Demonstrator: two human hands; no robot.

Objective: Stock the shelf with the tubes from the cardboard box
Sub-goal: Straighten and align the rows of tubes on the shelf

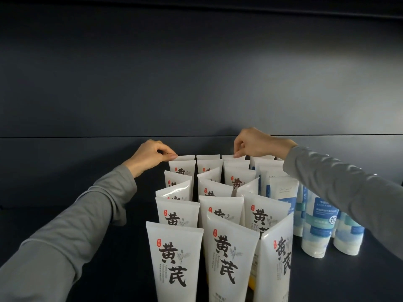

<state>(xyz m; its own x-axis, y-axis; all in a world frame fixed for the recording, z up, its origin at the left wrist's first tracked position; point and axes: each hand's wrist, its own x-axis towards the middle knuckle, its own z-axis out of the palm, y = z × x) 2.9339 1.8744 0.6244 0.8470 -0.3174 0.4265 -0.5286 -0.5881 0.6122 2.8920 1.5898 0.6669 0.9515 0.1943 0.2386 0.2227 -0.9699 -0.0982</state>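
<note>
1. White tubes (174, 258) with black characters stand upright, caps down, in three rows on the dark shelf (87, 247).
2. The left hand (150, 155) has its grip pinching the top of the rearmost left-row tube (185, 158).
3. The right hand (253, 142) pinches the rearmost right-row tube (231, 157).
4. Blue-and-white tubes (316, 225) stand just beside, to the right.

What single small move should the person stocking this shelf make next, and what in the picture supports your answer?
Probably let go of both tubes and draw the hands back. The left hand pinches the top of the back-left white tube, the right hand the back-right white tube; both already stand upright on the shelf at the back of their rows.
</note>
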